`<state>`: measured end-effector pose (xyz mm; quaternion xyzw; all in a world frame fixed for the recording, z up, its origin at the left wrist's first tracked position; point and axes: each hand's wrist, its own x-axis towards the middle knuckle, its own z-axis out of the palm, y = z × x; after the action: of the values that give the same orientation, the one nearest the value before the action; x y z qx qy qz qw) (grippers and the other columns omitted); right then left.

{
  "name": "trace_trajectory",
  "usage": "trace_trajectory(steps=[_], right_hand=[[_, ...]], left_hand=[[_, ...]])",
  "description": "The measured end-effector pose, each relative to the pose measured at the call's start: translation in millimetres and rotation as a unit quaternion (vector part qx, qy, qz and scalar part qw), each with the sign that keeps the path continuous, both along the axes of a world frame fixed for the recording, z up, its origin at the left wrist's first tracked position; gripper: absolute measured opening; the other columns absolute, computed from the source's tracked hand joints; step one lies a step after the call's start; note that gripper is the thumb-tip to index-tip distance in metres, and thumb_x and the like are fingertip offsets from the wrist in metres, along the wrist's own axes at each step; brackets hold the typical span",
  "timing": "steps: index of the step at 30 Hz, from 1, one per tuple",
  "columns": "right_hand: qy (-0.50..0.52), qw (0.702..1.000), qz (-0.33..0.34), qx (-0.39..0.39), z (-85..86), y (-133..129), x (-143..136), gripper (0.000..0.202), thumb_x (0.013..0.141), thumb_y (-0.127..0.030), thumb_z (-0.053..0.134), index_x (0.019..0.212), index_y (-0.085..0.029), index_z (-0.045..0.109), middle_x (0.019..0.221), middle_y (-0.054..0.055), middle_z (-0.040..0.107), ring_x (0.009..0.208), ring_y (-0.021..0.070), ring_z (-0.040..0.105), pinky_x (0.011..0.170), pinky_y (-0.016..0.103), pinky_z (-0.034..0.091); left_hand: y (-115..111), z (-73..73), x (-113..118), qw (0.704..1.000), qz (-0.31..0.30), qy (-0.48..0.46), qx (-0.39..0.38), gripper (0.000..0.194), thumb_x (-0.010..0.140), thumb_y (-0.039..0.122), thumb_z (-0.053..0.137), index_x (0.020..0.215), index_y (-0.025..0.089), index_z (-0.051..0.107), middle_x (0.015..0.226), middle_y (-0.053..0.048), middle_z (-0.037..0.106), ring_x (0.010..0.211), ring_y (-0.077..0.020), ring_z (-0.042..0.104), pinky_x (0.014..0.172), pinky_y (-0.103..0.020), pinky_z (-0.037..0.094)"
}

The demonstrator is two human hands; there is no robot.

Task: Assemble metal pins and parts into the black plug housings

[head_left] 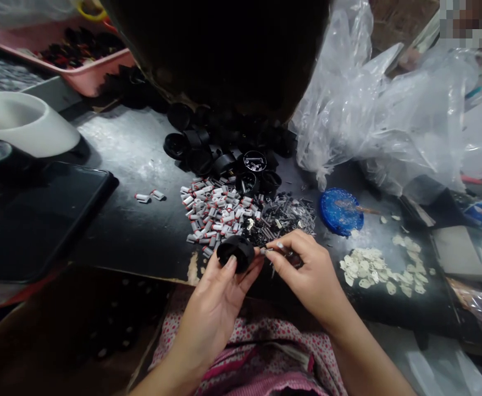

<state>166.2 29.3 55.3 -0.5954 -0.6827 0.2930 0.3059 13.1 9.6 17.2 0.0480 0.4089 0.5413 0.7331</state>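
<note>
My left hand (220,291) is closed around a round black plastic housing (234,253), held near the bench's front edge. Beside it, my right hand (306,264) pinches a small part too fine to name, its fingertips close to the housing's right side. Just beyond the hands lies a heap of small grey and white cylinders with red ends (218,212). To its right are dark springs (261,231) and a pile of thin grey pins (290,214). More black round housings (224,162) are gathered behind these heaps.
A blue lid (342,212) with a stick sits at right, near a pile of cream flat pieces (366,267). Clear plastic bags (348,99) stand behind. At left are a phone-like black slab (38,220), a white ring (26,124) and a pink tray (96,71).
</note>
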Motion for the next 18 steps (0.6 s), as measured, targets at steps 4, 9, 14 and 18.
trace_trajectory(steps=[4,9,14,18], right_hand=[[-0.041,0.999,0.003,0.013,2.7,-5,-1,0.002,0.089,-0.023,0.067,0.088,-0.021,0.067,0.085,-0.002,0.069,0.080,0.0143,0.060,0.078,0.032,0.037],[-0.112,0.993,0.009,0.023,7.8,-14,11,0.008,0.087,-0.024,0.068,0.082,-0.020,0.064,0.082,-0.002,0.069,0.076,0.0128,0.060,0.077,0.031,0.037],[-0.221,0.954,-0.186,0.081,10.7,-9,84,0.009,0.090,-0.028,0.061,0.089,-0.020,0.065,0.084,0.001,0.068,0.075,0.0154,0.060,0.074,0.031,0.040],[-0.283,0.923,-0.247,0.081,6.2,6,136,0.011,0.088,-0.027,0.059,0.083,-0.018,0.064,0.083,0.005,0.067,0.071,0.0173,0.058,0.070,0.032,0.040]], left_hand=[[-6,0.1,2,0.999,-0.010,0.045,0.011,0.021,0.084,0.029,0.073,0.104,0.026,0.070,0.108,-0.003,0.077,0.108,-0.0199,0.070,0.097,-0.029,0.055],[0,-5.2,2,0.989,-0.079,0.108,-0.057,0.052,0.064,0.036,0.088,0.111,0.030,0.068,0.109,0.000,0.077,0.105,-0.0187,0.071,0.081,-0.014,0.057],[10,-13.0,7,0.982,-0.128,0.138,-0.016,0.046,0.067,0.037,0.085,0.109,0.032,0.069,0.103,0.003,0.077,0.103,-0.0173,0.070,0.083,-0.011,0.055],[7,-22.5,9,0.982,-0.116,0.141,0.056,0.033,0.081,0.033,0.075,0.112,0.032,0.066,0.104,0.002,0.077,0.094,-0.0187,0.074,0.089,-0.022,0.058]])
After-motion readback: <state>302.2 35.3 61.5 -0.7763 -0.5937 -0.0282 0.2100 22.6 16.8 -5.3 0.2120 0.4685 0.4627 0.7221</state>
